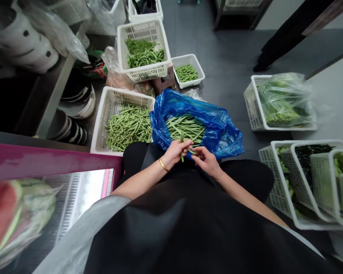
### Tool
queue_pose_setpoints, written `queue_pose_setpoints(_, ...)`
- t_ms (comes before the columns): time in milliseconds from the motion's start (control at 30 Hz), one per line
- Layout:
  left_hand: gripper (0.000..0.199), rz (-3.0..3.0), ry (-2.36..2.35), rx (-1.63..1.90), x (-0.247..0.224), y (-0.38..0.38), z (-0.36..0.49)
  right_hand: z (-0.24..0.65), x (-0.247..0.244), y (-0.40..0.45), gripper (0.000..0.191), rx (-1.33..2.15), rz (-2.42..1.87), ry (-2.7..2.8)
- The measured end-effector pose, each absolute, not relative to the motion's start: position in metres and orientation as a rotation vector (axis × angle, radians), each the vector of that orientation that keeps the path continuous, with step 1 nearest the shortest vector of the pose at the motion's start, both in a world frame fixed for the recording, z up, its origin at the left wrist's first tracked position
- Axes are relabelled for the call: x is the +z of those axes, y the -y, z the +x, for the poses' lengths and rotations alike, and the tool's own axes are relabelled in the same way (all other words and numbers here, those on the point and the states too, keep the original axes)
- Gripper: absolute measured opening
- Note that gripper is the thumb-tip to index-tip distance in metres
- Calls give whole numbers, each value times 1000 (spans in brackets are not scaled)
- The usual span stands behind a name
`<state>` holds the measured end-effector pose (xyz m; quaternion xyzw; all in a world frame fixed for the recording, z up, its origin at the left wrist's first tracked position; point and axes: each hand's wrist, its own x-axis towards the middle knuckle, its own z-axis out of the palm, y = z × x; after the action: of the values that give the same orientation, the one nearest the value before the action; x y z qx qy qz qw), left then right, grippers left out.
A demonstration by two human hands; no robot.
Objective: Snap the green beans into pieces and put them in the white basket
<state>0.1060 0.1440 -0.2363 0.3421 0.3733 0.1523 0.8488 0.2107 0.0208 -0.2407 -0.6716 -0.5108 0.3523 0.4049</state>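
Note:
My left hand (177,151), with a gold bangle at the wrist, is closed around green bean pieces (182,155) that stick out above and below the fingers. Close beside it, my right hand (205,159) pinches the end of a green bean (192,151) that reaches across from the left hand. Both hands are over the near rim of a blue plastic bag (223,131), which lies wide with long green beans (187,127) inside. To the left of the bag, a white basket (103,114) holds a heap of shorter green beans (130,127).
Ahead stand a white basket (164,42) of green vegetables and a small white basket (201,70) of beans. On the right are a basket with bagged greens (286,101) and several tilted vegetable baskets (300,182). A person's leg (277,38) is at upper right; cut watermelon (2,213) lies lower left.

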Motion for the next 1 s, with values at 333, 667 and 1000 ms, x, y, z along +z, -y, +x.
queue_pose_setpoints(333,25,850,-793,434,-223,-119,89,209,-222,-17,34,746,-1938,1760)
queue_pose_setpoints(667,38,1022,-583,199,-209,-112,68,223,-234,-5,15,1159,-1946,1991)
queue_pose_setpoints(1000,39,1054,-436,-77,-206,-109,65,239,-199,-38,43,1278,-1417,621)
